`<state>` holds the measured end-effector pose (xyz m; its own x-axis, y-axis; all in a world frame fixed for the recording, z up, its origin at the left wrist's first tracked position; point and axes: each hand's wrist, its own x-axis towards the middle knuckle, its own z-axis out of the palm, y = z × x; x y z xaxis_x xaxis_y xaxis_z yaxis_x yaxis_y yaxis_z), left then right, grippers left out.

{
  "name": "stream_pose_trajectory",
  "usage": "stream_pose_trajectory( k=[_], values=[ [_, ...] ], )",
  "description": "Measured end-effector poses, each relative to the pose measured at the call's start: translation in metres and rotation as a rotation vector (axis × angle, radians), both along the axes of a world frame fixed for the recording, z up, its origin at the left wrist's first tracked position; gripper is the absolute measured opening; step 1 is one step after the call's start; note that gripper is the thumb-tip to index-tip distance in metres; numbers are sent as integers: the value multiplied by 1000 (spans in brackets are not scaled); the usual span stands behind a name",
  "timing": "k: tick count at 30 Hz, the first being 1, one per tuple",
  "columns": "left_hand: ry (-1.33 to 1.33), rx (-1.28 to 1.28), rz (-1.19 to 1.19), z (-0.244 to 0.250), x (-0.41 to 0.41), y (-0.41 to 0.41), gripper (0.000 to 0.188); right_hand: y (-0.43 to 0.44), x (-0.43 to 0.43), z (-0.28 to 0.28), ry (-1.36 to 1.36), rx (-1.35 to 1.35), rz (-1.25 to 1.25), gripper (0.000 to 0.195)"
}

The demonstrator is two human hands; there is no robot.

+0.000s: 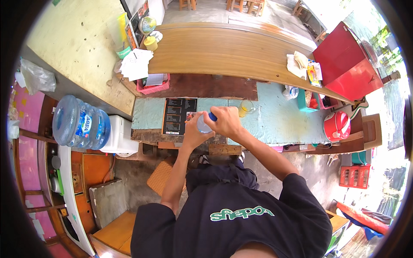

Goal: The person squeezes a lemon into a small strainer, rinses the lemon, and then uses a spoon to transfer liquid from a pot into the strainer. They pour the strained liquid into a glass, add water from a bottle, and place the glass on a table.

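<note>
My left hand (193, 132) is wrapped around a clear plastic container (203, 125), a bottle or jar seen from above. Its blue cap (212, 116) shows between my hands, and the fingers of my right hand (228, 120) close on it. Both hands are above the near edge of a light-blue wooden counter (274, 122). Under and left of my left hand lies a black printed menu (176, 116). Just beyond my right hand stands a glass mug (246, 107) with yellow contents. My fingers cover much of the container.
A raised wooden shelf (226, 51) spans the far side. On the left is a blue Aqua water gallon (80, 122) on a white dispenser (117, 133). To the right stand a red box (348, 61), a red rice cooker (337, 125) and a teal basket (306, 103). A woven stool (163, 177) is beside me.
</note>
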<state>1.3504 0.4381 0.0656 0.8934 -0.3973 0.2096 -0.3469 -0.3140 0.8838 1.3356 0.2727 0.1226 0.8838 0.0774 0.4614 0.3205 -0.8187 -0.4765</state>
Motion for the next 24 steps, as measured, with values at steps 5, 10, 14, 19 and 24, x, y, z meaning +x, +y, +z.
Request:
stream_pose_trajectory(
  k=[5, 10, 14, 19, 24],
  values=[
    [90, 71, -389, 19, 11, 13, 67, -29, 0, 9, -212, -146, 497, 41],
    [228, 90, -439, 7, 5, 14, 73, -38, 7, 15, -152, -295, 687, 35],
    [243, -15, -241, -30, 0, 6, 69, -49, -14, 16, 123, -434, 504, 28],
    [221, -52, -169, -30, -7, -30, 60, -100, -9, 7, -19, -430, 536, 44],
    [133, -88, 96, -56, -24, -80, 59, -183, 16, 6, 99, -35, 278, 32]
  ],
)
